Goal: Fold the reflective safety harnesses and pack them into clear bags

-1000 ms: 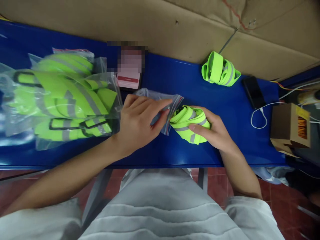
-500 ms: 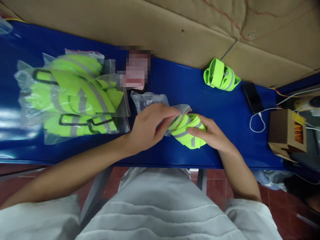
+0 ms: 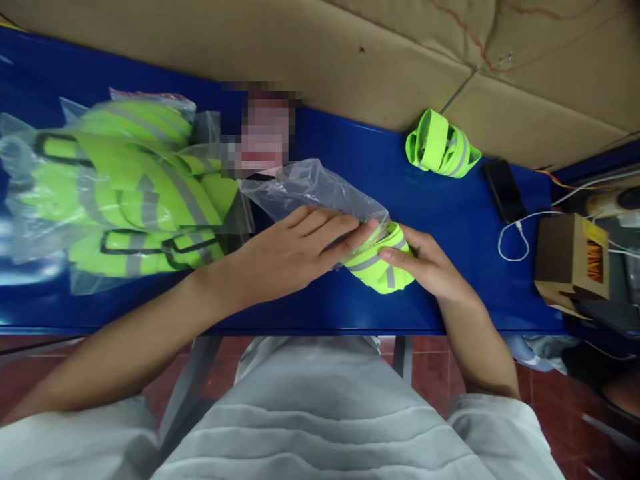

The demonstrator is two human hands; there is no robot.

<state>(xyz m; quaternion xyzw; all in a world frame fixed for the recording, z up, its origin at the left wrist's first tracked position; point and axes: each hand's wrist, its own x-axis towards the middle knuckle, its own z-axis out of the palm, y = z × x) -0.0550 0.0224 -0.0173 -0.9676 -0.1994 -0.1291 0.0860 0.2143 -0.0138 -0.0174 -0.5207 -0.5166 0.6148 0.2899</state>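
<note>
At a blue counter (image 3: 400,319), we see a coil of fluorescent yellow-green strap (image 3: 385,270) with grey stripes, held near the front edge by a person in a pale shirt. The right hand (image 3: 433,263) has its grip closed around the right side of the coil, thumb across the top and fingers behind. The left hand (image 3: 280,257) reaches over the coil's left end, fingers extended against a clear plastic bag (image 3: 320,187); we cannot tell whether that grip is pinching the plastic, or how far the coil sits inside. The bag spreads to the left of the coil and away from the person. Farther left of the coil, we find a pile of bagged straps (image 3: 135,180), some with black buckles. Beyond the coil and slightly right, a second strap bundle (image 3: 443,147) lies by a cardboard wall (image 3: 300,63). To the coil's right, we note a black phone (image 3: 503,190) with a white cable (image 3: 513,259) and, farther right, a small cardboard box (image 3: 557,260).
</note>
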